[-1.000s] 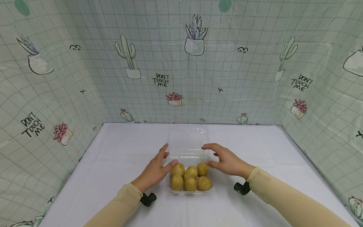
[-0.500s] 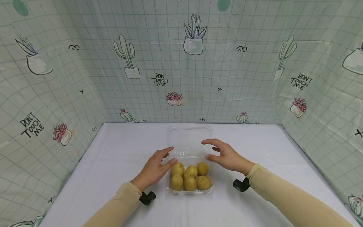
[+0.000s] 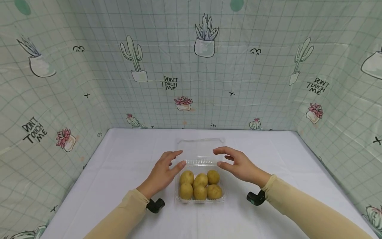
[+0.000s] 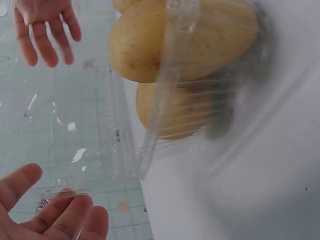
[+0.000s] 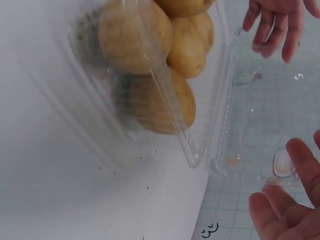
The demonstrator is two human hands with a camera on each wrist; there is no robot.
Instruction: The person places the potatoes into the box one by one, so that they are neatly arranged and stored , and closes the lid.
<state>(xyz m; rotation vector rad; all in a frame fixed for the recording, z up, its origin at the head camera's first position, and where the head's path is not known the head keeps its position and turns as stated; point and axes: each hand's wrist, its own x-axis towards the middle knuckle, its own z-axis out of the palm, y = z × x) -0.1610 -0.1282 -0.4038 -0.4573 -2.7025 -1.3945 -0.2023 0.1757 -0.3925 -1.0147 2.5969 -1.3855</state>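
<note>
Several yellow potatoes [image 3: 200, 192] sit in two rows in a clear plastic clamshell box [image 3: 200, 201] on the white table. Its see-through lid [image 3: 200, 146] is hinged at the far side and stands tilted up. My left hand [image 3: 163, 170] is at the lid's left edge, thumb apart from the fingers; in the left wrist view its fingertips [image 4: 82, 202] touch the lid's edge. At the opposite edge is my right hand [image 3: 241, 165], with fingers [image 5: 280, 200] loosely bent against the lid. Neither thumb pinches the plastic.
A white cloth covers the table [image 3: 119, 159]. Behind and at both sides hangs a grid-patterned curtain [image 3: 161, 63] printed with cacti. A black wrist camera [image 3: 156, 205] sits under the left cuff, another camera [image 3: 256, 198] under the right.
The lid has swung up from lying further back, its far edge now nearer the box. Both hands have shifted slightly up alongside it. The potatoes have stayed in place.
</note>
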